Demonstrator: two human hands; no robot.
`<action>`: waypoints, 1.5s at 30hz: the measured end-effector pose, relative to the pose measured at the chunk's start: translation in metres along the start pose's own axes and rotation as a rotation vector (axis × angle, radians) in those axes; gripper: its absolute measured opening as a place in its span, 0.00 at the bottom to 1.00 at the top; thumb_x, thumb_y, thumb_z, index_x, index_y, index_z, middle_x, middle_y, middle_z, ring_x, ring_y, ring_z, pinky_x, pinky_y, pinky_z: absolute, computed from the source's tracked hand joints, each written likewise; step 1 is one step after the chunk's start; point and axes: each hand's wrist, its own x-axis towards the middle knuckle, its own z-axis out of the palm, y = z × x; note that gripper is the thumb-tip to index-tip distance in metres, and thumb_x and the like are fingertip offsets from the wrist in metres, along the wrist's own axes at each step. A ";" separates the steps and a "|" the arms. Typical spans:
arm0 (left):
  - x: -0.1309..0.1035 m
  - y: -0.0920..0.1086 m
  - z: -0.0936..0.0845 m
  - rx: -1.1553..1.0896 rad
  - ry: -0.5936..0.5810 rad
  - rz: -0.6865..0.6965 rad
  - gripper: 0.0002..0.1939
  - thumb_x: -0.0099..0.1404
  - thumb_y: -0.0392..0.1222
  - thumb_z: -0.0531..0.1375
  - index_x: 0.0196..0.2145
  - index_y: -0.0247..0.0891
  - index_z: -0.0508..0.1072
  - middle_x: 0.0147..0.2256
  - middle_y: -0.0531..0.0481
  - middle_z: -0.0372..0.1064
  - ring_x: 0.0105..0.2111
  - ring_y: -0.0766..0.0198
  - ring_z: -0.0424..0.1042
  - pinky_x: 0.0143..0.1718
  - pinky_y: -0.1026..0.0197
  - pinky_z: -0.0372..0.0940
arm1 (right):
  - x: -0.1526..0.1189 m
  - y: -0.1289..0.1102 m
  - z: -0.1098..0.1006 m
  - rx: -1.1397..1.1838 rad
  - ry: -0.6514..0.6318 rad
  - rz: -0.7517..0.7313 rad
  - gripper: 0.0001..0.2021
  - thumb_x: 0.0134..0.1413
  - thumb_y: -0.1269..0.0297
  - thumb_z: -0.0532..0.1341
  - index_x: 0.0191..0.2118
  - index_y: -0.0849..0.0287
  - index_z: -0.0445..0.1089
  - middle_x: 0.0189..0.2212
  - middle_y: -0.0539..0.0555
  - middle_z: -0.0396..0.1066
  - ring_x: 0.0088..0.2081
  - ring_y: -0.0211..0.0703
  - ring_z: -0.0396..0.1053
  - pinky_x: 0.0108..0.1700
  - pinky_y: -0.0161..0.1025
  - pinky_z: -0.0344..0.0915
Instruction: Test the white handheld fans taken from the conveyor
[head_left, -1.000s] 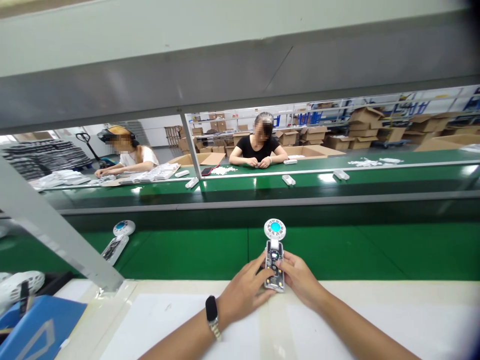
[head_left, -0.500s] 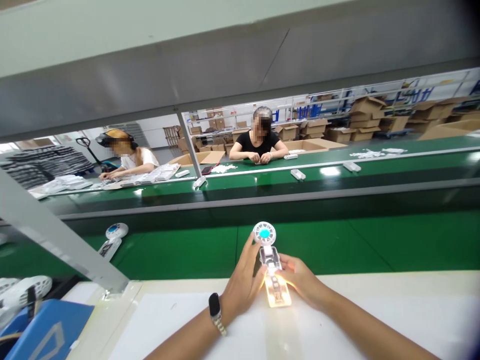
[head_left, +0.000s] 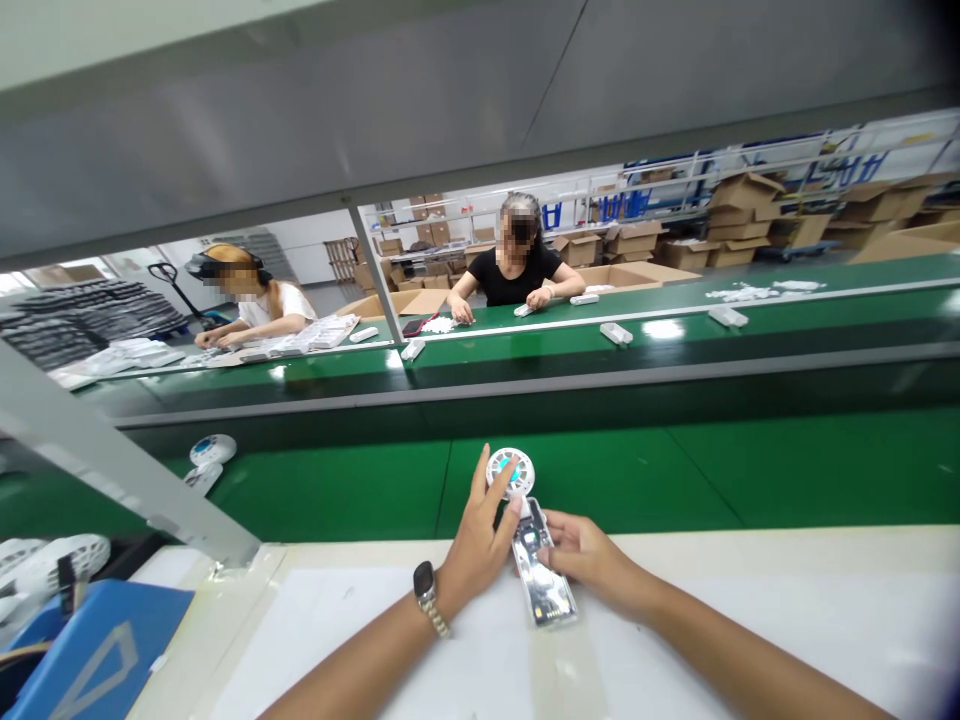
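Observation:
A small handheld fan (head_left: 541,580) tilts between my two hands over the near edge of the table. Its round white head has a blue-green centre, and its clear-fronted handle shows a circuit board inside; no light glows from it. My left hand (head_left: 484,525) grips the fan at its neck, with fingers reaching across the head and the thumb near the joint. My right hand (head_left: 585,550) holds the right side of the handle, its thumb on the front face.
A green conveyor belt (head_left: 600,470) runs beyond the table. Another fan (head_left: 212,450) lies on it at left, behind a slanted metal post (head_left: 135,470). A blue box (head_left: 105,650) stands at lower left near white fan parts (head_left: 71,565). Two people sit across the belt.
The warm light in the fan's handle has gone out. My left fingers have moved up over the fan's head. Across the belt, the person in black has spread their hands apart.

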 end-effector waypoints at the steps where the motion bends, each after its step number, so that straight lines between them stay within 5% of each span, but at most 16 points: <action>1: 0.000 0.000 0.000 0.001 -0.004 -0.010 0.22 0.68 0.46 0.45 0.59 0.47 0.50 0.63 0.49 0.30 0.61 0.57 0.39 0.60 0.54 0.43 | 0.000 0.000 -0.001 0.006 -0.009 0.010 0.21 0.40 0.62 0.68 0.44 0.60 0.68 0.37 0.57 0.73 0.36 0.47 0.72 0.43 0.47 0.64; 32: 0.002 -0.001 -0.001 -0.004 -0.050 -0.045 0.23 0.68 0.47 0.44 0.60 0.47 0.48 0.63 0.50 0.28 0.62 0.58 0.37 0.60 0.54 0.43 | 0.001 0.000 -0.006 0.029 -0.015 0.065 0.22 0.38 0.66 0.69 0.44 0.60 0.68 0.36 0.56 0.72 0.36 0.45 0.70 0.42 0.44 0.64; 39: 0.000 -0.003 0.002 0.007 0.034 -0.037 0.30 0.68 0.47 0.46 0.62 0.45 0.35 0.63 0.47 0.30 0.62 0.57 0.34 0.60 0.51 0.41 | 0.002 -0.002 -0.005 0.031 0.021 0.077 0.21 0.38 0.68 0.69 0.42 0.59 0.68 0.33 0.54 0.71 0.34 0.44 0.70 0.42 0.45 0.64; 42: -0.002 -0.003 0.001 0.028 0.079 0.055 0.31 0.67 0.45 0.47 0.62 0.42 0.34 0.63 0.44 0.32 0.62 0.55 0.36 0.59 0.49 0.42 | -0.001 -0.005 -0.003 0.066 0.055 0.087 0.19 0.38 0.69 0.68 0.41 0.59 0.68 0.32 0.53 0.72 0.34 0.43 0.71 0.42 0.44 0.63; 45: -0.004 0.001 -0.003 0.080 0.073 0.333 0.27 0.65 0.42 0.48 0.60 0.38 0.44 0.61 0.40 0.41 0.60 0.51 0.43 0.59 0.44 0.41 | -0.002 -0.006 -0.002 0.115 0.103 0.087 0.17 0.39 0.70 0.67 0.40 0.59 0.69 0.33 0.53 0.73 0.35 0.43 0.71 0.42 0.41 0.64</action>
